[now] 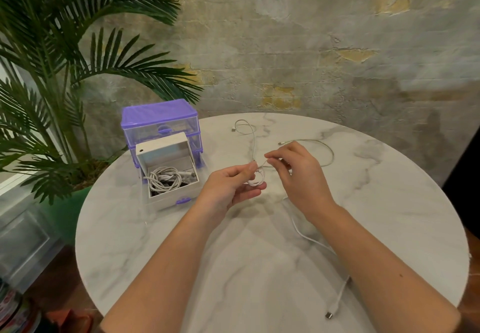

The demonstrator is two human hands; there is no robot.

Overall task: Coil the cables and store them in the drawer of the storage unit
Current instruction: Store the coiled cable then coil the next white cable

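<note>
A purple and clear storage unit (159,122) stands at the table's far left. Its bottom drawer (166,196) is pulled out and holds a coiled white cable (162,179). My left hand (231,187) pinches a small loop of a white cable (255,176) above the table's middle. My right hand (293,174) grips the same cable just right of the loop. That cable's tail (311,240) runs under my right forearm to a plug (329,315) near the front edge. Two more loose white cables lie behind my hands: one (246,131) at the back, another (327,151) curving right.
The round marble table (155,254) stands against a rough plaster wall. A palm plant (65,73) in a green pot reaches over the left side behind the storage unit. A clear plastic bin (23,239) sits on the floor at the left.
</note>
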